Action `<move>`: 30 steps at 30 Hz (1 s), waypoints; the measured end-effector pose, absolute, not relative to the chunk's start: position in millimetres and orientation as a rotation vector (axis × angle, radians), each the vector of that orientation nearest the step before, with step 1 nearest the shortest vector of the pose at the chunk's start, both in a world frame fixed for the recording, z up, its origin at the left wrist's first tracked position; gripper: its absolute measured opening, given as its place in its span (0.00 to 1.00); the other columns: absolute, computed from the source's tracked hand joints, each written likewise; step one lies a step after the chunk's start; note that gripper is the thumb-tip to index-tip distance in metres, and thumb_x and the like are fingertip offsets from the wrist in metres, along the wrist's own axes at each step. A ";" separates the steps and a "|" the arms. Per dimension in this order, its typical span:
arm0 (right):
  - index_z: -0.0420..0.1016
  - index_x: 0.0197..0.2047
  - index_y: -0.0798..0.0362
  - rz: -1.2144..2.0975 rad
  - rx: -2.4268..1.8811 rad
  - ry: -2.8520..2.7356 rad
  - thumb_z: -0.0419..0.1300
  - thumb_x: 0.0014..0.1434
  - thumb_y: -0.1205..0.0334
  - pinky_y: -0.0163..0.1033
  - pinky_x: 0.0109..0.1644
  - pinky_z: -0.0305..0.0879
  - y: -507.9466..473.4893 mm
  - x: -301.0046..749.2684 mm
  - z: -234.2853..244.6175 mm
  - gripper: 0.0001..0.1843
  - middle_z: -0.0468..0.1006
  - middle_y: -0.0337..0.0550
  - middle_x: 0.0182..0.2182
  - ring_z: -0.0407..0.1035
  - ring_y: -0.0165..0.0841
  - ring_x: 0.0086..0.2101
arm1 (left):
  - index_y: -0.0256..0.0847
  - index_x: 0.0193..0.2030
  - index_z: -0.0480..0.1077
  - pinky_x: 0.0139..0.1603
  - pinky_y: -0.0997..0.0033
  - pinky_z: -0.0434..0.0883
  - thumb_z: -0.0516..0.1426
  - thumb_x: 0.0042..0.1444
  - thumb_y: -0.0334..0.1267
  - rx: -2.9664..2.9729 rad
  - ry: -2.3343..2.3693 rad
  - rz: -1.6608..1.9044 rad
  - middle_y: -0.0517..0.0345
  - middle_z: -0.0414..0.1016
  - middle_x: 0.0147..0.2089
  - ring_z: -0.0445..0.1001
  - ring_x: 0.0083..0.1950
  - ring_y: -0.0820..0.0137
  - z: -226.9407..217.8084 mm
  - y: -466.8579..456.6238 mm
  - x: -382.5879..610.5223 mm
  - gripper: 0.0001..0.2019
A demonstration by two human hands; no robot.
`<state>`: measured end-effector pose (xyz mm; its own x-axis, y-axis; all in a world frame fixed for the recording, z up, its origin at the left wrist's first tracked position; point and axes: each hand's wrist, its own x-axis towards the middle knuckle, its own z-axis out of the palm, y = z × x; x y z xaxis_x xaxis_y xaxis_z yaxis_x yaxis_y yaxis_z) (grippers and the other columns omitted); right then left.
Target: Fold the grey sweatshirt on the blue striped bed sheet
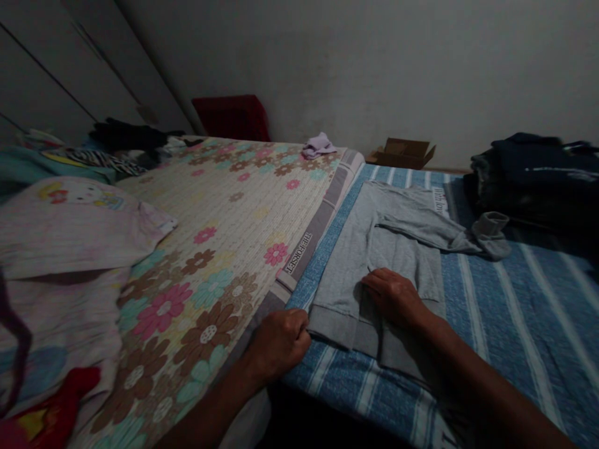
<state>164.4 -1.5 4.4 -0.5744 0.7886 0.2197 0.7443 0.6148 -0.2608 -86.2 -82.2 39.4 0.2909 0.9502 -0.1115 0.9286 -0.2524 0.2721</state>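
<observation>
A grey sweatshirt (349, 262) lies on the blue striped bedcover, with one side folded inward and a sleeve stretched out to the right. At the near left corner of its hem, my left hand (282, 340) is closed, pinching the edge of the cloth. My right hand (395, 296) rests over the lower middle of the garment, fingers curled down onto the fabric and gripping it; its fingertips are partly hidden. Part of a white patch with lettering (438, 201) shows near the far end of the sweatshirt.
A flowered mat (219, 206) with a grey border lies to the left. Pink printed cloth (79, 224) and other clothes are heaped there. Dark folded clothes (538, 181) stand at the right. Farther back are a lilac cloth (319, 146), an open cardboard box (402, 154) and a red object (231, 117).
</observation>
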 end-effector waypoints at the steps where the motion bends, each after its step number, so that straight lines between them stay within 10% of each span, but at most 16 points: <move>1: 0.74 0.35 0.53 0.199 -1.239 -2.528 0.49 0.62 0.70 0.33 0.37 0.57 -1.5 164.0 4.5 0.13 0.74 0.42 0.31 0.65 0.32 0.34 | 0.41 0.21 0.56 0.27 0.74 0.56 0.48 0.46 0.26 2.280 1.741 0.102 0.63 0.62 0.21 0.63 0.24 0.73 40.1 -84.1 -85.4 0.07; 30: 0.73 0.35 0.54 0.047 -1.469 -2.690 0.50 0.59 0.74 0.36 0.29 0.53 20.4 147.8 21.6 0.11 0.72 0.46 0.33 0.67 0.35 0.36 | 0.41 0.26 0.61 0.29 0.73 0.62 0.48 0.50 0.26 2.379 1.750 -0.089 0.59 0.69 0.26 0.69 0.28 0.70 34.9 -90.8 -78.3 0.07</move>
